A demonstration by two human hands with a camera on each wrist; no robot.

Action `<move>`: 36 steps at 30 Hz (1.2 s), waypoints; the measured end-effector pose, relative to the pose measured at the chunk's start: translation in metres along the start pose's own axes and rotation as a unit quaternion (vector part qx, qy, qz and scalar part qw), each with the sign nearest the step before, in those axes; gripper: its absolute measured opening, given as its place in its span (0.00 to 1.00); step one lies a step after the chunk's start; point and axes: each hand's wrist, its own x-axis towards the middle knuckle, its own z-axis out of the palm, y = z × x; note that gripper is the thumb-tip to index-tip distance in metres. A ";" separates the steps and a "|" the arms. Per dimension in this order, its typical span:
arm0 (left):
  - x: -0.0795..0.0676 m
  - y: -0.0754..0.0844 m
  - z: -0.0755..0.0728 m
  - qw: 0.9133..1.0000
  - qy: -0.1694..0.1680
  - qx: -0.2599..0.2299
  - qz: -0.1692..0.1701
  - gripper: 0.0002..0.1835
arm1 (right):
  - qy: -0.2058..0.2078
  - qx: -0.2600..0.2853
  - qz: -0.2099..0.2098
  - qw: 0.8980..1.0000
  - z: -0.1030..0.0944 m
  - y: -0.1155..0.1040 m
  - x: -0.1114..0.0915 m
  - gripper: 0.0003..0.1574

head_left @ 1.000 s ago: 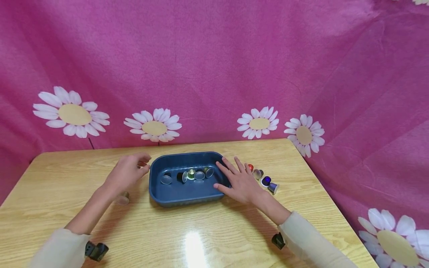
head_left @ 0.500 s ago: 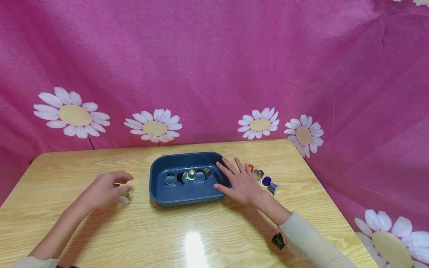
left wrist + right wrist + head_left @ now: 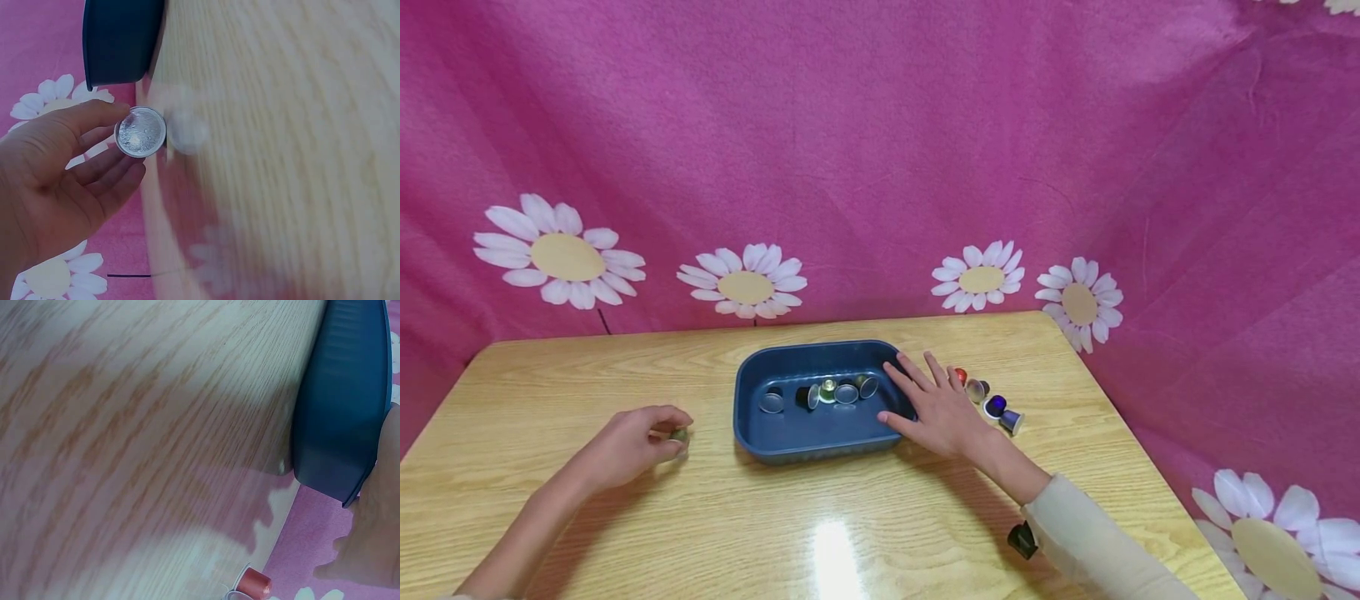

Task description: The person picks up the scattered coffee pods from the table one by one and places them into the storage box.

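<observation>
On the left part of the table my left hand (image 3: 632, 446) pinches a coffee capsule (image 3: 680, 436) between thumb and fingers. In the left wrist view the capsule's silver foil lid (image 3: 142, 132) faces the camera, right at the fingertips. My right hand (image 3: 942, 414) lies with spread, straight fingers over the right rim of a dark blue rectangular tray (image 3: 820, 448). Inside the tray is a loose row of several coffee capsules, among them a green one (image 3: 827, 390), a black one (image 3: 805, 397) and a foil-up one (image 3: 771, 402) at the left.
To the right of the right hand lie several more capsules: a red one (image 3: 961, 375), a brownish one (image 3: 977, 390), a dark blue one (image 3: 996, 406) and a purple-grey one (image 3: 1012, 422). Behind the wooden table (image 3: 880, 517) hangs a pink cloth (image 3: 865, 167) with daisies.
My left hand has moved from the tray's left end left and nearer, down to the capsule on the table, and now pinches it. The leftmost tray capsule rocked; the right hand stayed put.
</observation>
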 end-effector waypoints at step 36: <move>0.003 0.014 -0.008 0.998 0.056 0.023 -0.019 0.18 | -0.005 -0.006 0.003 1.000 -0.002 0.000 0.000 0.50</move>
